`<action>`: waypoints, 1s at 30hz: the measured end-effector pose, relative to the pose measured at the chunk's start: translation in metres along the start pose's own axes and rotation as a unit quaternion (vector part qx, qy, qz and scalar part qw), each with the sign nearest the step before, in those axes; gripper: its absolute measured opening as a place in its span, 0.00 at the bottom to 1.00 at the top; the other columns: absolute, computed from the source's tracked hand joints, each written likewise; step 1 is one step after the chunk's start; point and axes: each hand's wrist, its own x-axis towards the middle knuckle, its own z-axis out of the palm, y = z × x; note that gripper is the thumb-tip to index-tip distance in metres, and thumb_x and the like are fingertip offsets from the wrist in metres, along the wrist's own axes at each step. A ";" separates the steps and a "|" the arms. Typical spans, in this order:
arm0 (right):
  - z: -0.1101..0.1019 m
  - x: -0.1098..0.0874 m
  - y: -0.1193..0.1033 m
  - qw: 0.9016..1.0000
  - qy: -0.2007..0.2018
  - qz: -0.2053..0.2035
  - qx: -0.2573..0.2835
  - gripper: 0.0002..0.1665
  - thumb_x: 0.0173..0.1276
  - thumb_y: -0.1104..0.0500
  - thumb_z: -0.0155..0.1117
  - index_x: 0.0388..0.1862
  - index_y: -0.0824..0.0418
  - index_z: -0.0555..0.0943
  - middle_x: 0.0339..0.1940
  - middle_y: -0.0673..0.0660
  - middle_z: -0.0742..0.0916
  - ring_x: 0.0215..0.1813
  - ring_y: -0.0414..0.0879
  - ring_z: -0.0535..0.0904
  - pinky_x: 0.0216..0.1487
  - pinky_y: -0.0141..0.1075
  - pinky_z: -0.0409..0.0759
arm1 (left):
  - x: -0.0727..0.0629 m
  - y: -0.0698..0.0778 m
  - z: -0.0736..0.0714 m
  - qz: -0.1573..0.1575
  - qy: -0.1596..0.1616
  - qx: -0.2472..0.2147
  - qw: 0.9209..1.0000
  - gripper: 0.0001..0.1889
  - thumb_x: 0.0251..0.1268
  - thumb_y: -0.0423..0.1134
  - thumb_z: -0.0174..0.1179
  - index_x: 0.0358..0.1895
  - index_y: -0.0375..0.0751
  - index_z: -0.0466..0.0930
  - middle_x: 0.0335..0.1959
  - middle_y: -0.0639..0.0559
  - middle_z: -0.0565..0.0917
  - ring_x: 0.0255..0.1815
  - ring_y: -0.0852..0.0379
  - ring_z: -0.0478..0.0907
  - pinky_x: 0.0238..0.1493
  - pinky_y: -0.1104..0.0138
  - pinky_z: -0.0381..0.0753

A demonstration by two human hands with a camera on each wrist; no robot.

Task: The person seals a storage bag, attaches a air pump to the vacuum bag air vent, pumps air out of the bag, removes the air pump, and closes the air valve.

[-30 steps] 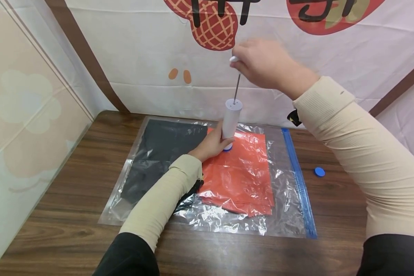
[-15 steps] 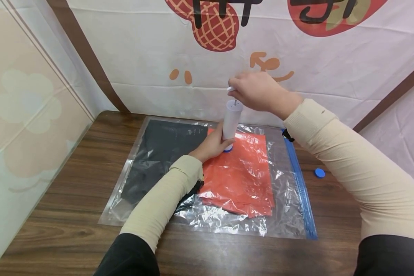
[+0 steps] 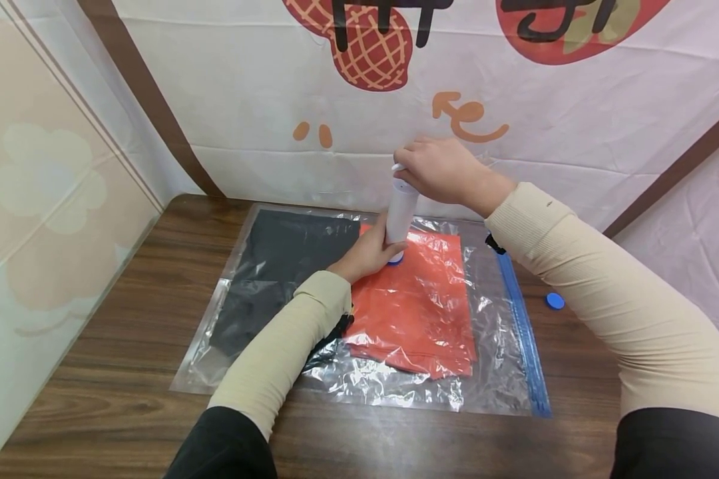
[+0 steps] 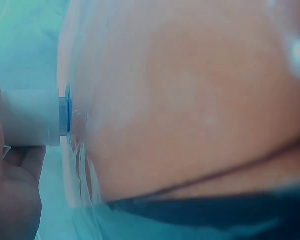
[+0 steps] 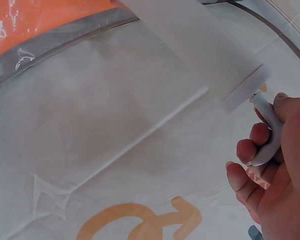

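A white hand pump stands nearly upright on the blue-rimmed valve of a clear vacuum storage bag. My left hand grips the pump's lower barrel. My right hand holds the pump's white handle, fingers curled round it, close above the barrel's top. Inside the bag lie folded orange fabric under the pump and folded dark fabric to its left. In the left wrist view the pump's nozzle meets the valve.
A round blue cap lies on the brown wooden table, right of the bag's blue zip edge. A printed cloth backdrop rises behind the table, with another pale panel on the left.
My right hand has moved down with the handle, and the metal rod that showed above the barrel has slid in. My left hand and the bag have stayed in place.
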 end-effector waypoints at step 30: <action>-0.071 0.000 0.008 0.998 0.045 0.034 -0.001 0.14 0.82 0.57 0.51 0.51 0.68 0.75 0.44 0.65 0.82 0.47 0.60 0.76 0.49 0.53 0.79 | -0.001 -0.003 0.002 0.002 -0.003 0.005 1.000 0.42 0.74 0.47 0.62 0.79 0.42 0.44 0.70 0.41 0.69 0.71 0.44 0.69 0.72 0.49 0.67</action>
